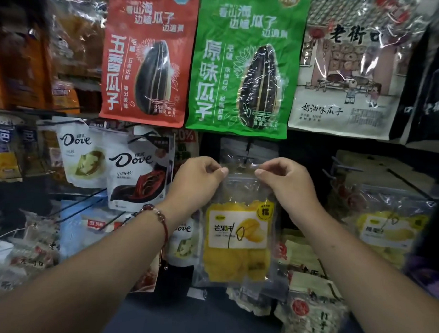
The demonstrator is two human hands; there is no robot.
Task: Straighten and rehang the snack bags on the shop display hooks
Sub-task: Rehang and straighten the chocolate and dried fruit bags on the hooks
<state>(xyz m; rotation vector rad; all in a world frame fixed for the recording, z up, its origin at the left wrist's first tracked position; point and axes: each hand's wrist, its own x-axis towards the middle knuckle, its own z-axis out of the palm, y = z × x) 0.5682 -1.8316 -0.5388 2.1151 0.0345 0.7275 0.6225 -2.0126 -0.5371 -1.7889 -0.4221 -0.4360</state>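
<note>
Bare forearms, no sleeves; a red cord bracelet (159, 215) with beads circles the left wrist.

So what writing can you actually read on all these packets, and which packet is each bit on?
"五香瓜子": red sunflower-seed bag.
"原味瓜子": green sunflower-seed bag.
"老街口" and "奶油味瓜子": cream illustrated seed bag.
"Dove" and "小巧粒": white chocolate pouch with brown swirl.
"Dove": white pouch with green swirl.
"芒果干" and a handwritten "10": clear dried-mango bag, pinched at its top by the left hand and right hand.
"20%": sign behind.
Fine print elsewhere is too blurred.
</note>
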